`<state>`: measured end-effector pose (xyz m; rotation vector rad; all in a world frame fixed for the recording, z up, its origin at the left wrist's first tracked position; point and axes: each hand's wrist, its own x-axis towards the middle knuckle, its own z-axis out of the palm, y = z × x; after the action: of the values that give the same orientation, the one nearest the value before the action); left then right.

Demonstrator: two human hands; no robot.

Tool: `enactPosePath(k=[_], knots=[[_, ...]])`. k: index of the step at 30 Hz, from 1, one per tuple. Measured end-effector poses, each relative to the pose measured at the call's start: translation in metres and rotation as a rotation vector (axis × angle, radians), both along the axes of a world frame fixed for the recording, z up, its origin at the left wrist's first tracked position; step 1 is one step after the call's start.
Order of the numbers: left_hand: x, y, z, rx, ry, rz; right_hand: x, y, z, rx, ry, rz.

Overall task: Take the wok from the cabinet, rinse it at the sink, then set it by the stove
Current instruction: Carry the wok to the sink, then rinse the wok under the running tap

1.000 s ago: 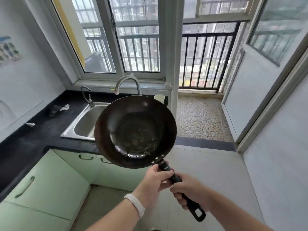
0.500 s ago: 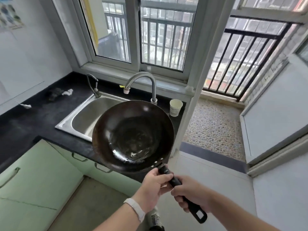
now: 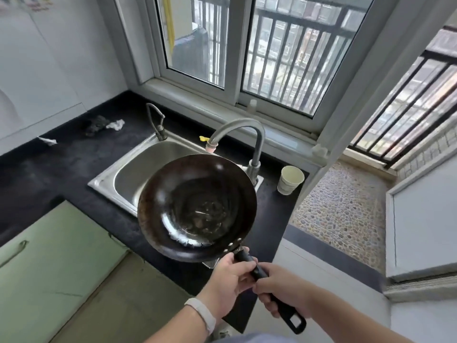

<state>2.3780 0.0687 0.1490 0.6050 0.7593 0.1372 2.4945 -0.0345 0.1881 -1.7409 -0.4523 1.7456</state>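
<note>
A dark, worn wok (image 3: 197, 209) with a black handle hangs in the air over the right front corner of the steel sink (image 3: 133, 174), its hollow facing up. My left hand (image 3: 228, 280) grips the handle close to the bowl. My right hand (image 3: 282, 288) grips the handle further back, near its looped end. A curved grey tap (image 3: 237, 129) arches over the sink just beyond the wok's far rim. No stove is in view.
A black counter (image 3: 49, 174) runs left, with crumpled paper (image 3: 115, 125) and a dark scrap on it. A paper cup (image 3: 289, 179) stands right of the tap. Green cabinet doors (image 3: 57, 268) sit below. A pebbled balcony floor (image 3: 341, 214) opens to the right.
I have come closer to the sink, and the wok now overlaps its right front corner. Both hands keep the same grip on the handle.
</note>
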Motion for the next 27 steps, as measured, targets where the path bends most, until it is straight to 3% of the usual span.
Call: enactPosePath(k=[27], knots=[[0.099,0.064,-0.017,0.010,0.153,0.389,0.130,0.118,-0.029,0.028,0.093,0.390]])
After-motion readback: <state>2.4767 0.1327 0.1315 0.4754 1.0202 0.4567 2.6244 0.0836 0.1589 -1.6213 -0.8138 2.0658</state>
